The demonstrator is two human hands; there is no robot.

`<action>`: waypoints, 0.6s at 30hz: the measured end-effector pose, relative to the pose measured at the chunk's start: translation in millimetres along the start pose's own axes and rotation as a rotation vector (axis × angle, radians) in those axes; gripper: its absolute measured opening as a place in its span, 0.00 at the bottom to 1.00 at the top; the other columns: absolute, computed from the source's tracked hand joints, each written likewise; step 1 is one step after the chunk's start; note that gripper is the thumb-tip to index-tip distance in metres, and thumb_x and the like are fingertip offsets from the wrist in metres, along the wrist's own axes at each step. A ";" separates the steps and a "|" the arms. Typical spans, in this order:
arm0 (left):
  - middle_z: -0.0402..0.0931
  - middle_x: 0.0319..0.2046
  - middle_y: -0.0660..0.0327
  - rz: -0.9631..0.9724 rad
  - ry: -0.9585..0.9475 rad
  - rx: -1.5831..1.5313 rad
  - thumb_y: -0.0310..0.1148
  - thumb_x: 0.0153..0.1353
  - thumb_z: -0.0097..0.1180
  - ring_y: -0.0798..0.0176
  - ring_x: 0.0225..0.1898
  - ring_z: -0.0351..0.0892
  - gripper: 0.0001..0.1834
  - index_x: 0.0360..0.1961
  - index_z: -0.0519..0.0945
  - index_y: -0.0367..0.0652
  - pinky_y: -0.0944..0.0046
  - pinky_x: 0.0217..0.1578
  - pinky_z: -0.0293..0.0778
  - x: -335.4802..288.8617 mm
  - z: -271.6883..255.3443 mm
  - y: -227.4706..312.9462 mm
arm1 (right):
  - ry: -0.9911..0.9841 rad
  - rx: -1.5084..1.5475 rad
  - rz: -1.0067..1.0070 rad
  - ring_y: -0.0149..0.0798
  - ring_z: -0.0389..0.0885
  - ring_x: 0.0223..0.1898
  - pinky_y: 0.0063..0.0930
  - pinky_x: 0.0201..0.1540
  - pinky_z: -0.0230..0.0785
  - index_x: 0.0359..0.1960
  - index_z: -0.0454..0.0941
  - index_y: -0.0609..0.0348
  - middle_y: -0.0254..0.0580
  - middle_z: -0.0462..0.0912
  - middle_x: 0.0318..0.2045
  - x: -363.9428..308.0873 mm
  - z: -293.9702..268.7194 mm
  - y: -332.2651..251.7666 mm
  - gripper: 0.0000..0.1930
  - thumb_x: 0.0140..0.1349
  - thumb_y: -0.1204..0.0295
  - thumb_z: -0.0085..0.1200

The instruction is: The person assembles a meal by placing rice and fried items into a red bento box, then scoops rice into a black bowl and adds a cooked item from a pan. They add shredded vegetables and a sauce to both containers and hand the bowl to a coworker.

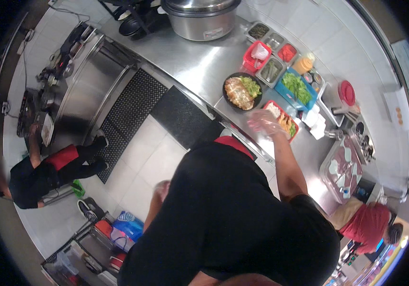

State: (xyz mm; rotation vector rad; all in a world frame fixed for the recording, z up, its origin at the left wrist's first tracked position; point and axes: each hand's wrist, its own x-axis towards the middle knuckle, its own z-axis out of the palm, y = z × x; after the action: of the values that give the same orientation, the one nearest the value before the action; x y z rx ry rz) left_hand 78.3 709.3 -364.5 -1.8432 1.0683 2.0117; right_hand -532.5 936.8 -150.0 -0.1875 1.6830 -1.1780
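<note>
My right hand (264,122), in a clear plastic glove, reaches over the steel counter's front edge beside a red-rimmed tray (294,127). The tray holds white food, golden-brown fried pieces and greens; my wrist overlaps its near side. Blur and the loose plastic obscure my right fingers, so any grip is unclear. Just left of the tray sits a dark round bowl (227,97) with sauced, browned food and chopped greens. My left hand (162,188) hangs low beside my body, above the floor and away from the counter, its fingers mostly hidden.
Behind the bowl stand a red container (250,60), steel pans of toppings and a blue bin (285,94) of leafy greens. A large steel pot (202,24) occupies the far counter. One person (28,183) works at the left; another (368,224) is at the lower right.
</note>
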 end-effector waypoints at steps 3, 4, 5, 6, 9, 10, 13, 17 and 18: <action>0.82 0.37 0.57 0.006 -0.046 -0.052 0.40 0.71 0.55 0.58 0.37 0.81 0.16 0.54 0.81 0.45 0.53 0.39 0.80 -12.5 -24.7 -24.4 | -0.218 0.519 0.111 0.39 0.85 0.43 0.34 0.42 0.81 0.57 0.77 0.61 0.48 0.85 0.44 10.2 64.4 19.8 0.27 0.71 0.49 0.57; 0.82 0.37 0.57 0.021 -0.047 -0.036 0.40 0.71 0.55 0.58 0.37 0.81 0.16 0.54 0.81 0.45 0.53 0.39 0.80 -17.0 -31.6 -30.0 | -0.187 0.659 0.089 0.40 0.85 0.43 0.35 0.40 0.81 0.58 0.75 0.61 0.50 0.85 0.45 21.5 86.9 23.3 0.28 0.71 0.49 0.56; 0.82 0.37 0.57 0.036 -0.045 -0.014 0.40 0.71 0.55 0.58 0.37 0.81 0.16 0.54 0.81 0.44 0.53 0.39 0.80 -21.7 -38.1 -33.8 | -0.090 0.792 0.125 0.41 0.84 0.43 0.36 0.37 0.80 0.59 0.73 0.61 0.51 0.84 0.45 36.2 106.5 22.9 0.29 0.71 0.48 0.56; 0.82 0.37 0.57 0.048 -0.046 -0.002 0.40 0.71 0.55 0.58 0.37 0.81 0.16 0.54 0.81 0.44 0.53 0.39 0.80 -27.1 -44.0 -35.6 | -0.025 0.895 0.101 0.42 0.84 0.42 0.36 0.37 0.80 0.58 0.72 0.60 0.51 0.83 0.44 52.5 122.1 17.9 0.27 0.72 0.50 0.55; 0.82 0.37 0.57 0.071 -0.036 0.045 0.39 0.70 0.56 0.57 0.37 0.81 0.16 0.53 0.81 0.44 0.54 0.39 0.79 -44.9 -58.1 -35.6 | 0.292 1.129 0.168 0.44 0.84 0.37 0.37 0.33 0.77 0.55 0.73 0.60 0.51 0.82 0.40 97.1 150.2 -1.0 0.22 0.73 0.53 0.54; 0.82 0.37 0.57 0.072 -0.035 0.061 0.39 0.70 0.56 0.57 0.37 0.81 0.16 0.53 0.81 0.44 0.54 0.39 0.79 -51.0 -62.4 -34.4 | 0.356 1.175 0.157 0.44 0.83 0.34 0.36 0.30 0.76 0.55 0.75 0.60 0.50 0.82 0.38 106.2 153.9 -3.4 0.21 0.72 0.55 0.55; 0.82 0.37 0.57 0.063 -0.032 0.123 0.39 0.70 0.57 0.57 0.38 0.81 0.15 0.53 0.81 0.44 0.54 0.40 0.79 -66.2 -75.0 -28.8 | 0.421 0.900 0.004 0.43 0.84 0.32 0.34 0.27 0.75 0.50 0.80 0.62 0.48 0.84 0.34 126.3 156.6 2.7 0.18 0.72 0.58 0.54; 0.82 0.36 0.56 0.033 -0.046 0.235 0.39 0.69 0.57 0.57 0.38 0.81 0.15 0.52 0.81 0.44 0.55 0.40 0.79 -72.7 -86.2 -17.7 | 0.500 0.331 -0.031 0.42 0.86 0.33 0.36 0.29 0.77 0.44 0.83 0.63 0.49 0.86 0.36 126.0 151.8 33.7 0.16 0.72 0.61 0.52; 0.82 0.36 0.56 0.029 -0.055 0.265 0.39 0.69 0.58 0.57 0.38 0.81 0.15 0.52 0.81 0.44 0.55 0.40 0.79 -71.7 -86.5 -13.7 | 0.542 0.222 -0.045 0.41 0.86 0.34 0.37 0.29 0.78 0.43 0.84 0.63 0.49 0.86 0.36 118.2 152.8 39.9 0.16 0.72 0.62 0.51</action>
State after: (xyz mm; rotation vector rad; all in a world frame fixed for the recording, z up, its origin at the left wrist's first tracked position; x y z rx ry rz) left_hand 167.8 687.1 -298.8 -1.6381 1.2829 1.8211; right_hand -449.6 792.1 -255.4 0.2570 1.9935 -1.5316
